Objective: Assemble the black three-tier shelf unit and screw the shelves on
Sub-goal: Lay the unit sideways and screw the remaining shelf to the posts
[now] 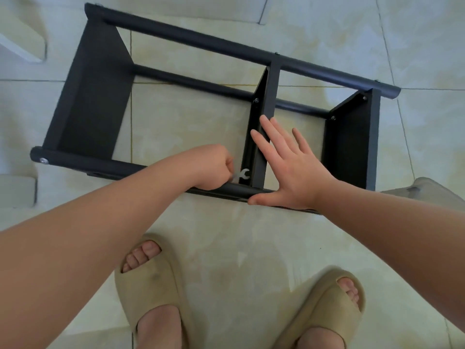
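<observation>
Shelf unit (95, 96), black, lying on its side on the tiled floor (226, 235) directly under both hands. The left hand (214, 170) curls round a small silver open-ended wrench (242, 174) where the middle shelf (263, 102) meets the near tube (75, 161). The right hand (297, 170), flat with fingers spread, presses that shelf's edge just beside it. Risk: the thin wrench may slip off its fastener, hidden here, in the cramped corner and scratch the matte finish. Tubes round, shelves flat, tiles glossy.

floor (226, 248): glossy cream marbled tiles, thin dark grout lines | left slide sandal (151, 285): beige, open-toed, toes showing | right slide sandal (324, 306): matching, angled outward | white block (22, 39): top-left corner | grey object (425, 190): right edge, unclear
</observation>
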`<state>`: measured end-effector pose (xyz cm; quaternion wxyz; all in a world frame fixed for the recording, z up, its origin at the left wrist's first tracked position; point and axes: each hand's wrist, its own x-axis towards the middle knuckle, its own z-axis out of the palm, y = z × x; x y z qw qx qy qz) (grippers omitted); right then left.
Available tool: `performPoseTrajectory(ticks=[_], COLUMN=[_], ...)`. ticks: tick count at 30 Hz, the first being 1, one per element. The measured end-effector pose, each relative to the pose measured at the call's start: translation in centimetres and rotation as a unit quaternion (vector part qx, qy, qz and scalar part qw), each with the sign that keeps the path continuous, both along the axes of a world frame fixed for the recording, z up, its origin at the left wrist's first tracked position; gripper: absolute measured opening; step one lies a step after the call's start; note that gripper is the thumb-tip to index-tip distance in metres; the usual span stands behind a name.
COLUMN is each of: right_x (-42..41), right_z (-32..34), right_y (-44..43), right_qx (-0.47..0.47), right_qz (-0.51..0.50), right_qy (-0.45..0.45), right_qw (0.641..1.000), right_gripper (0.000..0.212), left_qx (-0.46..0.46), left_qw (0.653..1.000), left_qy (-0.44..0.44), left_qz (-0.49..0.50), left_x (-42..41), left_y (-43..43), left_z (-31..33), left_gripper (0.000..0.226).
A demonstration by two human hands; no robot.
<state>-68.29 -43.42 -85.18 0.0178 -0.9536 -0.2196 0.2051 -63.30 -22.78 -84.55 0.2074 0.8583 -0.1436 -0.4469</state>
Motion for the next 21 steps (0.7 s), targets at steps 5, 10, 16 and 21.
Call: performPoseTrajectory(ticks=[5,10,16,21], right_x=[0.4,-2.9,-9.6,-15.0], right_z=[3.7,8.0,11.5,11.9], right_y=[-0.6,-4.3,-13.1,-21.2], right_qx=[0.008,0.009,-0.035,-0.06], right_qz=[-0.011,-0.073,-0.184,-0.298], right_qy=[0.06,0.012,-0.064,-0.038], right_qw=[0.998,0.997,0.98,0.952], right_gripper=[0.122,0.094,0.081,0.08], left_qx=[0.018,0.001,0.006,0.004], left_qw=[0.995,0.993,0.988,0.972], left_qy=[-0.083,-0.116,-0.135,-0.131], left_qz=[0.048,0.017,-0.077,-0.196], left_x=[-0.5,-0.6,-2.8,-6.2], left_y=[0.7,-2.3,-11.2,-20.0], left_z=[3.6,9.0,13.0,14.1], left_gripper=[0.015,0.016,0.023,0.029])
